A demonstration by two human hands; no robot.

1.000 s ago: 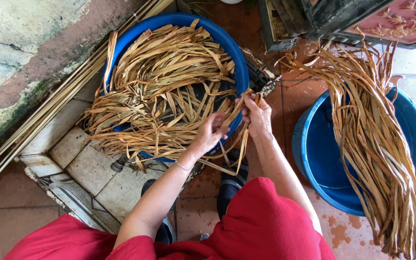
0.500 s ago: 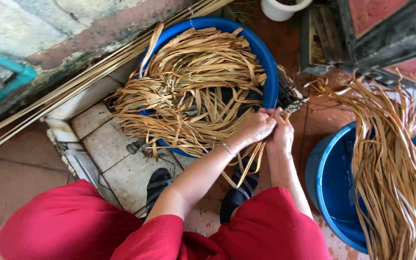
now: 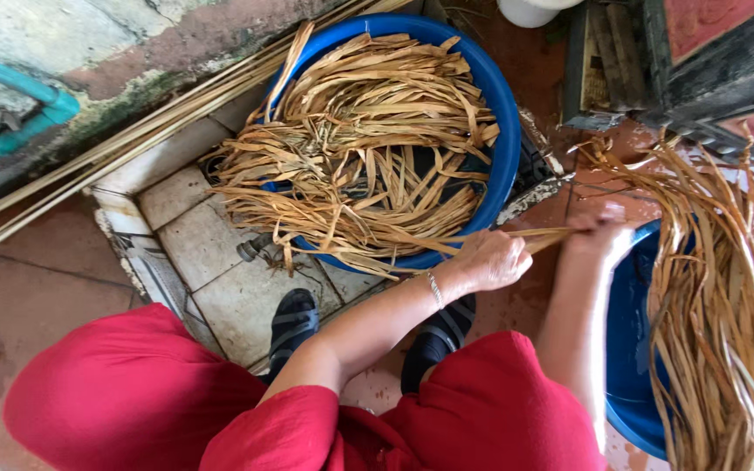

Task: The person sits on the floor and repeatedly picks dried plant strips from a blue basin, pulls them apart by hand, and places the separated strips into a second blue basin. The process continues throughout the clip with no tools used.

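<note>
A large blue tub (image 3: 506, 131) at top centre holds a tangled pile of tan dried leaf strips (image 3: 368, 148). My left hand (image 3: 492, 259) is closed around a thin bundle of strips (image 3: 544, 235) just outside the tub's near rim. My right hand (image 3: 602, 228) grips the same bundle further right, blurred. A second blue tub (image 3: 630, 349) at right has a long sheaf of straightened strips (image 3: 709, 305) draped across it.
Long pale canes (image 3: 133, 139) lie along the mossy wall at left. A tiled drain pit (image 3: 211, 262) with a pipe fitting sits below the tub. Dark sandalled feet (image 3: 294, 323) and red trousers fill the bottom. A dark wooden frame (image 3: 656, 70) stands top right.
Both hands have moved right, away from the round tub's rim, drawing a thin bundle of strips out toward the right tub. The camera view has shifted slightly.
</note>
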